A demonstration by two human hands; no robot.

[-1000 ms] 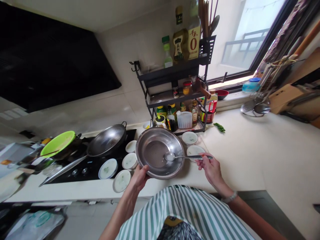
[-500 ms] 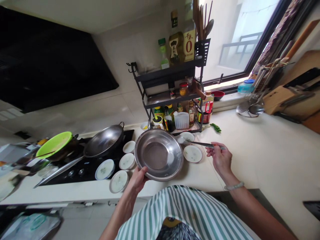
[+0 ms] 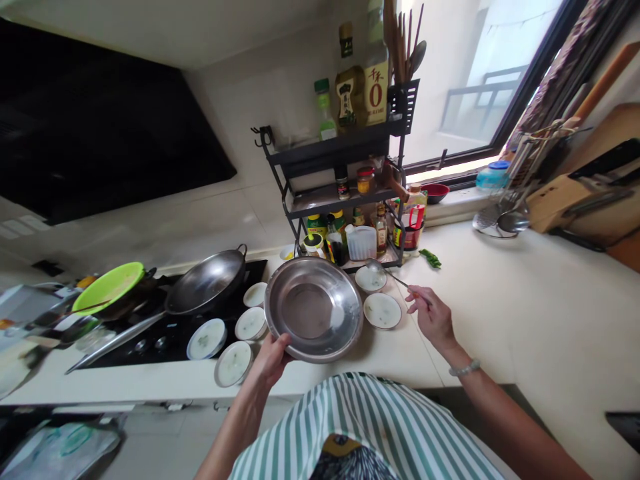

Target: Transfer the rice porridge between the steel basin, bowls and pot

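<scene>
My left hand [image 3: 273, 360] is closed on the near left rim of a wide stainless steel basin [image 3: 345, 293], thumb over the edge. The basin looks nearly empty, with a whitish smear inside. My right hand [image 3: 431, 312] grips the handle of a metal ladle [image 3: 395, 276], whose head is over a small bowl [image 3: 371, 283] right of the basin. Nearer me stands a second bowl [image 3: 383, 312] of white liquid with green bits. Left of the basin are several similar bowls, among them one by the counter's edge [image 3: 234, 364] and another on the cooktop [image 3: 206, 339].
A wok [image 3: 205, 283] sits on the black cooktop [image 3: 125, 357], its long handle toward the front left. Behind it stands a green strainer-like basin [image 3: 110, 287]. A black rack [image 3: 335, 143] with bottles and jars backs the counter. Green leaves [image 3: 430, 259] lie right of it.
The ladle's head has moved from the basin's right rim to over the far right bowl. My right hand has shifted slightly left; the left hand keeps its hold on the basin.
</scene>
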